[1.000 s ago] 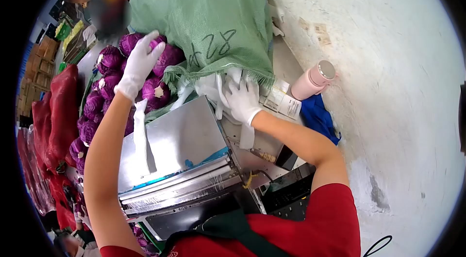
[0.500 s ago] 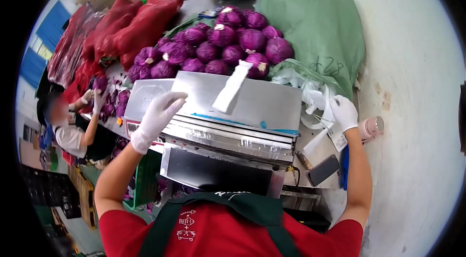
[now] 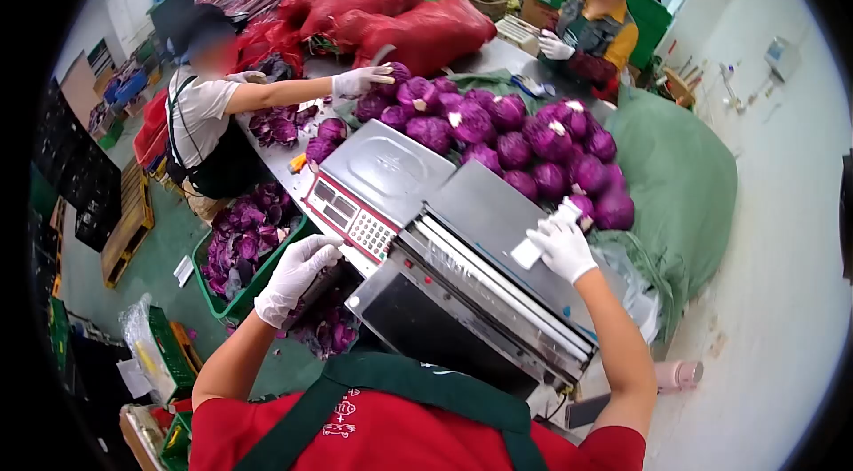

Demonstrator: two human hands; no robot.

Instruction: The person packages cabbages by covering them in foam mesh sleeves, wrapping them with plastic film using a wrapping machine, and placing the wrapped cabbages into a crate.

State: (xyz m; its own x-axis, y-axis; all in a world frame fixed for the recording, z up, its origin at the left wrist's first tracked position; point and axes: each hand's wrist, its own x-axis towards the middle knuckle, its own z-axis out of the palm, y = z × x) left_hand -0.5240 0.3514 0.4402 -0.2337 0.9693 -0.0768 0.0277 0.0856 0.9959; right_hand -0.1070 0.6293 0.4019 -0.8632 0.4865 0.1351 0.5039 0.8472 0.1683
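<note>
My left hand, in a white glove, hovers at the near side of a digital scale. Its fingers are loosely bent and apart, with nothing seen in them. My right hand, also gloved, is on a white folded strip that lies on the metal plate of a film wrapping machine. The fingers close across the strip's middle, and its two ends show on either side. Behind the machine is a heap of purple cabbages.
A co-worker at left reaches a gloved hand onto the cabbages; another person stands at the far side. Red sacks lie behind the heap, a green sack at right. A green crate of cabbage leaves sits on the floor.
My view has swung left. My right hand has moved from the plastic beside the machine onto the white strip. The left co-worker now stretches an arm to the cabbages.
</note>
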